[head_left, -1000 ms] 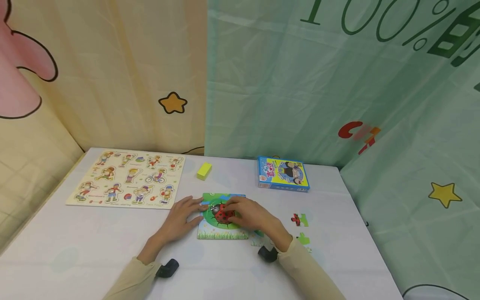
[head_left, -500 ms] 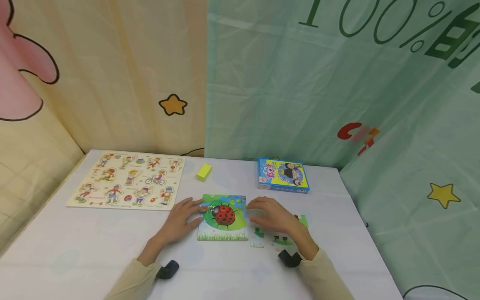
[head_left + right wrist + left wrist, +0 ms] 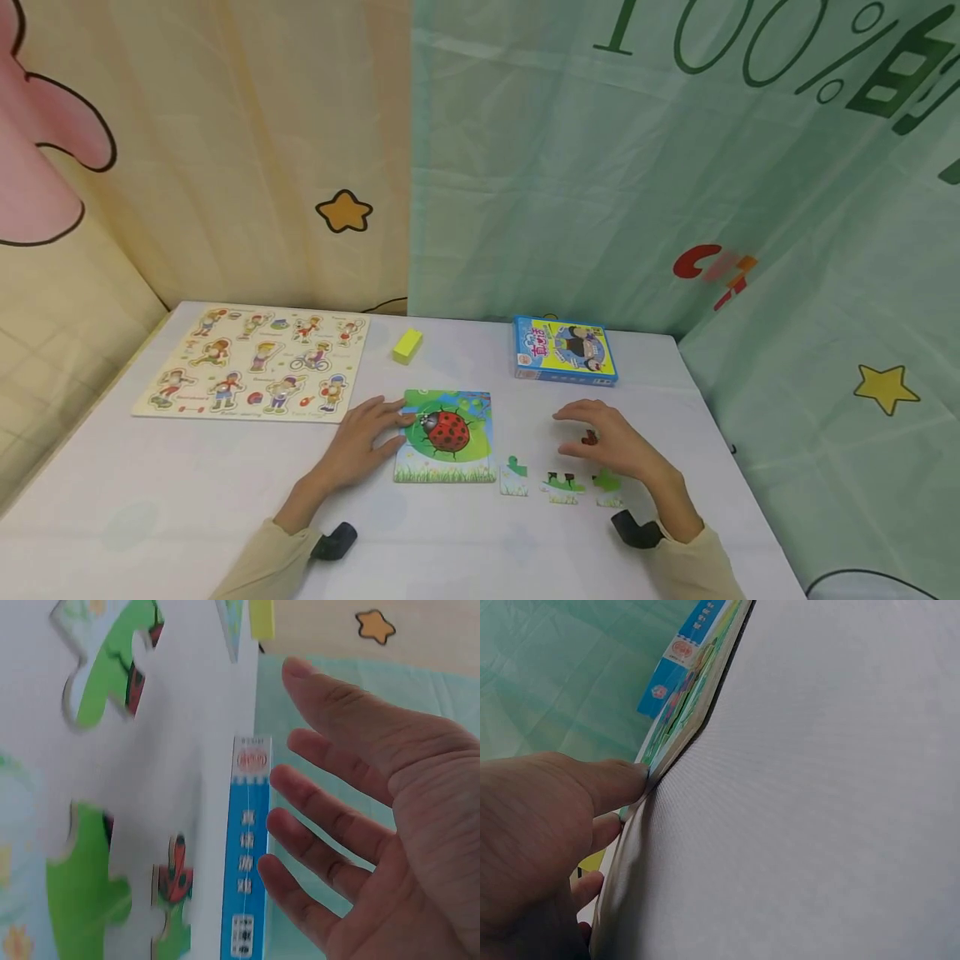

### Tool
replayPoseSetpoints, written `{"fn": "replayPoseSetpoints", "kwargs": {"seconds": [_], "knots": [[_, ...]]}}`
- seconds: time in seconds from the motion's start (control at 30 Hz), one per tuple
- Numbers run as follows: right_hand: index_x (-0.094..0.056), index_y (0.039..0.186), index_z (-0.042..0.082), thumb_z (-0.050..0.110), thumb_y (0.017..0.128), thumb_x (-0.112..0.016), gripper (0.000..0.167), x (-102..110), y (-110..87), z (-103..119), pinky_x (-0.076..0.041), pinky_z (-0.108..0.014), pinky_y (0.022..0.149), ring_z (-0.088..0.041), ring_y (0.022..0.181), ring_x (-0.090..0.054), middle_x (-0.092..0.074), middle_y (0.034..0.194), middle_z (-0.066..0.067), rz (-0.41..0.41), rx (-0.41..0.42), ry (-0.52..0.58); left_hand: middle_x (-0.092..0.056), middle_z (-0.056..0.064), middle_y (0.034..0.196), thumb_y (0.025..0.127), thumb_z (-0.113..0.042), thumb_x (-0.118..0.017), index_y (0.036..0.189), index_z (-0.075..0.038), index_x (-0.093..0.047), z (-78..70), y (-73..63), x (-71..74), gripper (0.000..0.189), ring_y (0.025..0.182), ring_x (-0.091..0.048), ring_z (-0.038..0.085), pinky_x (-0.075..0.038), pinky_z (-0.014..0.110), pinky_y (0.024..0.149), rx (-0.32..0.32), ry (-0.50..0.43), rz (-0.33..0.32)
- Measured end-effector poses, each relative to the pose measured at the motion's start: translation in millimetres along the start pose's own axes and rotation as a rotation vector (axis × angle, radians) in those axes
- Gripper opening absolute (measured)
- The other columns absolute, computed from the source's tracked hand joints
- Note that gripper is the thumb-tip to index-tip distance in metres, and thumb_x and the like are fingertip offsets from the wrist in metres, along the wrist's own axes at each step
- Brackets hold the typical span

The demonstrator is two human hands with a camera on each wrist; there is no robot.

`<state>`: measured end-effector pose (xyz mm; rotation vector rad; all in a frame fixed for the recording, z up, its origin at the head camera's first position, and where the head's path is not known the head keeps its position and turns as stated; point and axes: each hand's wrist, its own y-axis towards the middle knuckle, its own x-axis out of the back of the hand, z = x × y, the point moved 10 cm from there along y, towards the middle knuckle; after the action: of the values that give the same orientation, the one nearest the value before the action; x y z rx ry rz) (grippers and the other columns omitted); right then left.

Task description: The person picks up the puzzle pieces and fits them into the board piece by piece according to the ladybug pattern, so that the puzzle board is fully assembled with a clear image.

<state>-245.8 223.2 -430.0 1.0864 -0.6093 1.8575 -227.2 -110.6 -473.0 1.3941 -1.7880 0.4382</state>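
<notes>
A square ladybug puzzle board point(image 3: 448, 433) lies flat in the middle of the table in the head view. My left hand point(image 3: 366, 437) rests at its left edge, fingers relaxed; the left wrist view has the thumb touching the board's side. To the right, my right hand point(image 3: 613, 440) is held over a jigsaw piece with red on it point(image 3: 590, 437), partly hidden by the hand. Its fingers are spread and hold nothing. A row of loose jigsaw pieces lies nearer the body: one at the left point(image 3: 514, 478), one in the middle point(image 3: 562, 487), one at the right point(image 3: 608, 486).
A blue and yellow box point(image 3: 566, 350) lies at the back right. The yellow block point(image 3: 408, 346) sits behind the board, and a large board with sports figures point(image 3: 258, 358) covers the back left. Curtains point(image 3: 525, 167) hang right behind the table.
My right hand has come away from the ladybug board and moved right, over the loose pieces. The full ladybug picture is now uncovered. My left hand has stayed in place.
</notes>
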Motion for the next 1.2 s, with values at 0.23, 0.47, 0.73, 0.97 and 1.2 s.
{"fn": "replayPoseSetpoints", "kwargs": {"seconds": [0.23, 0.47, 0.73, 0.97, 1.2], "knots": [[-0.068, 0.127, 0.012, 0.037, 0.083, -0.082, 0.053, 9.5, -16.6, -33.6, -0.043, -0.065, 0.105, -0.038, 0.127, -0.051, -0.062, 0.133, -0.012, -0.032, -0.112, -0.008, -0.052, 0.01, 0.15, 0.095, -0.018, -0.067, 0.13, -0.017, -0.067, 1.4, -0.7, -0.5, 0.034, 0.146, -0.032, 0.044, -0.023, 0.064, 0.117, -0.006, -0.004, -0.003], [-0.066, 0.13, 0.011, 0.037, 0.08, -0.084, 0.06, 13.2, -32.6, -61.2, -0.043, -0.066, 0.103, -0.041, 0.126, -0.051, -0.06, 0.135, -0.016, -0.031, -0.162, 0.013, -0.052, 0.01, 0.15, 0.095, -0.017, -0.067, 0.13, -0.017, -0.066, 1.9, -0.2, -1.3, 0.035, 0.146, -0.031, 0.044, -0.023, 0.063, 0.117, -0.009, -0.004, -0.006], [-0.064, 0.133, 0.011, 0.032, 0.083, -0.082, 0.057, 10.3, -42.7, -82.4, -0.044, -0.061, 0.105, -0.039, 0.128, -0.054, -0.061, 0.136, -0.014, -0.015, -0.161, 0.064, -0.052, 0.01, 0.15, 0.095, -0.017, -0.067, 0.13, -0.017, -0.067, -0.2, -0.7, 0.0, 0.034, 0.145, -0.032, 0.044, -0.024, 0.064, 0.117, -0.01, -0.001, -0.008], [-0.065, 0.131, 0.01, 0.022, 0.085, -0.08, 0.05, 11.6, -43.0, -81.2, -0.045, -0.06, 0.104, -0.039, 0.127, -0.056, -0.064, 0.134, -0.012, -0.044, -0.114, 0.063, -0.052, 0.012, 0.149, 0.095, -0.017, -0.067, 0.129, -0.016, -0.067, -1.1, -1.3, 1.5, 0.033, 0.145, -0.032, 0.046, -0.024, 0.065, 0.117, -0.004, -0.008, -0.01], [-0.067, 0.128, 0.011, 0.016, 0.084, -0.081, 0.047, 13.0, -42.2, -82.4, -0.046, -0.06, 0.103, -0.038, 0.125, -0.058, -0.066, 0.131, -0.011, -0.069, -0.126, 0.047, -0.052, 0.01, 0.15, 0.096, -0.017, -0.067, 0.129, -0.017, -0.067, -0.1, -0.6, -0.1, 0.034, 0.146, -0.031, 0.044, -0.023, 0.063, 0.117, 0.003, -0.009, 0.0]]}}
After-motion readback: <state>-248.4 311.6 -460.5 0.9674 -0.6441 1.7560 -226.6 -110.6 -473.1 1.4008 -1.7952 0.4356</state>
